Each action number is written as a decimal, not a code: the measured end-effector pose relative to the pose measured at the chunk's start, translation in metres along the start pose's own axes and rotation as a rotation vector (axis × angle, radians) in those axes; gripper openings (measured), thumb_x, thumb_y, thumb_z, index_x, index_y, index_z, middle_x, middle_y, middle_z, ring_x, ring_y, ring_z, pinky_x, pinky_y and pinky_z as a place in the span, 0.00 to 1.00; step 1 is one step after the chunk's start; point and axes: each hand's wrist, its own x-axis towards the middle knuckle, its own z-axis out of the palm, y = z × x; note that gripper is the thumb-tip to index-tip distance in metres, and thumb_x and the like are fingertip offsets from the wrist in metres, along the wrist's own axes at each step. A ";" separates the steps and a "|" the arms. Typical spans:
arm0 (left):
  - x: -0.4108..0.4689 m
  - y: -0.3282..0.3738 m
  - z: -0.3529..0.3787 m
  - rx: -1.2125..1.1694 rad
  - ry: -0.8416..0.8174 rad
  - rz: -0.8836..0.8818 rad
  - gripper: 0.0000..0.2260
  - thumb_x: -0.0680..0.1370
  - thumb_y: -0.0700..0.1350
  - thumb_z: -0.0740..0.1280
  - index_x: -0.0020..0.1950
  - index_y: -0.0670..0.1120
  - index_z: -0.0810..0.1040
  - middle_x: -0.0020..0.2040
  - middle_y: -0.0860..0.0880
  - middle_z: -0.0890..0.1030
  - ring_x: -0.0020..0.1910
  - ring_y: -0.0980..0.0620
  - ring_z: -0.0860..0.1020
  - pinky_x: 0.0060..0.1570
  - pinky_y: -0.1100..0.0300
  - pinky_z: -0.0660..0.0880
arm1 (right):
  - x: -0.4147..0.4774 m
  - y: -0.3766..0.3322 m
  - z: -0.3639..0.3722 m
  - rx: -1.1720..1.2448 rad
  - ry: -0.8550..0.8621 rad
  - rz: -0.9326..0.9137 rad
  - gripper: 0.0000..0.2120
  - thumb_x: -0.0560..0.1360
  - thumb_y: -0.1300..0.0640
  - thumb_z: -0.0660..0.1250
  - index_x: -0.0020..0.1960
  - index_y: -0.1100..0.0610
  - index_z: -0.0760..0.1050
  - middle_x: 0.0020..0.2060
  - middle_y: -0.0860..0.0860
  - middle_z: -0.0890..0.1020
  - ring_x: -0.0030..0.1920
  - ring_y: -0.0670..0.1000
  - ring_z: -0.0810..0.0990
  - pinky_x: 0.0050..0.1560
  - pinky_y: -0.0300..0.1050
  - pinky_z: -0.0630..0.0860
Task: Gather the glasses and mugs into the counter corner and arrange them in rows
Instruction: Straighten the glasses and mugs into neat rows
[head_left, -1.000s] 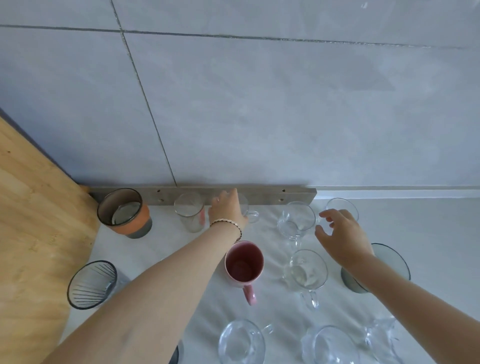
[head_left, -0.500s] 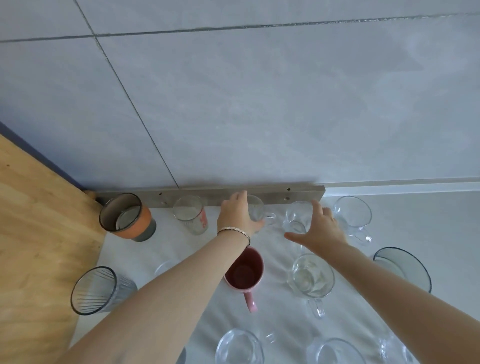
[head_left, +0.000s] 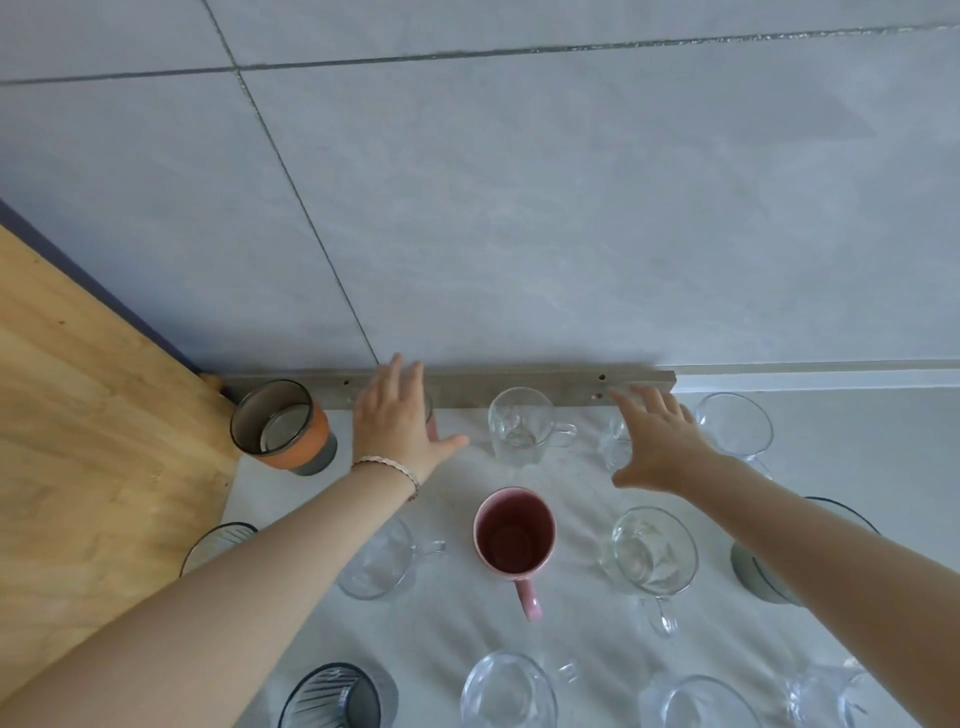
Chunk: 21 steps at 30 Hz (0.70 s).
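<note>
My left hand (head_left: 400, 423) hovers flat with fingers apart over a small glass (head_left: 429, 415) at the back wall; the hand hides most of that glass. My right hand (head_left: 657, 444) is spread over a clear glass (head_left: 615, 441), holding nothing. Between the hands stands a clear handled mug (head_left: 519, 426). An orange-banded cup (head_left: 283, 426) sits in the counter corner. A clear stemmed glass (head_left: 735, 426) stands right of my right hand. Nearer me are a pink mug (head_left: 514, 535), a clear mug (head_left: 649, 553) and another clear mug (head_left: 376, 561), partly under my left forearm.
A wooden side panel (head_left: 78, 441) closes the left; a metal strip (head_left: 519, 378) runs along the tiled wall. Ribbed dark glasses stand at the left (head_left: 218, 540) and bottom (head_left: 332, 696). Clear glasses (head_left: 506, 691) line the near edge. A grey bowl-like glass (head_left: 761, 577) sits under my right forearm.
My left hand has let go of the clear handled mug and moved left over the small glass. My right hand stays over the back-row glass with fingers spread wider.
</note>
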 end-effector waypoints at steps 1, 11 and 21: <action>0.001 -0.009 -0.002 -0.022 -0.051 -0.084 0.45 0.67 0.61 0.71 0.76 0.44 0.54 0.77 0.43 0.56 0.76 0.45 0.55 0.73 0.49 0.58 | 0.002 -0.009 0.000 -0.053 0.022 -0.011 0.49 0.65 0.46 0.74 0.76 0.50 0.48 0.75 0.53 0.55 0.75 0.57 0.52 0.75 0.51 0.52; 0.012 -0.033 0.006 -0.297 -0.141 -0.245 0.37 0.69 0.54 0.73 0.73 0.44 0.62 0.70 0.46 0.70 0.69 0.47 0.69 0.64 0.53 0.69 | 0.012 -0.038 0.001 -0.051 0.036 0.153 0.37 0.70 0.50 0.71 0.73 0.55 0.56 0.70 0.55 0.63 0.71 0.57 0.61 0.69 0.50 0.62; -0.004 0.048 0.006 -0.098 -0.048 0.272 0.37 0.71 0.56 0.69 0.74 0.45 0.58 0.77 0.46 0.53 0.77 0.48 0.52 0.73 0.54 0.54 | 0.001 0.011 -0.001 -0.072 0.088 0.154 0.40 0.65 0.40 0.73 0.71 0.53 0.61 0.65 0.53 0.72 0.65 0.54 0.71 0.67 0.48 0.61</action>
